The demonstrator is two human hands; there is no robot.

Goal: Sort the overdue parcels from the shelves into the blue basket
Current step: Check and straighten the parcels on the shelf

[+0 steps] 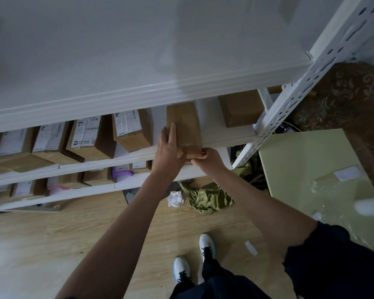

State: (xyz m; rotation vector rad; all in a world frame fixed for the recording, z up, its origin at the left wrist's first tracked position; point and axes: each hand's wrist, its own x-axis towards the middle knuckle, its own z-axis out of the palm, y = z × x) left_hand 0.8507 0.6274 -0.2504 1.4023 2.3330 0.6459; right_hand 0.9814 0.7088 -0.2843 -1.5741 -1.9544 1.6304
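A person standing at a white metal shelf unit (205, 137) takes hold of a plain brown parcel (185, 128) resting at the front edge of the second shelf, between a labelled box (132, 129) and another plain box (241, 110). The left hand (168, 147) lies against the parcel's left side with fingers extended, thumb apparently wrapped under its near corner; the right hand (207, 157) pinches the parcel's lower right corner. More labelled parcels (52, 140) line the shelf to the left, and a green cloth (207, 198) lies crumpled on the wooden floor (52, 238)
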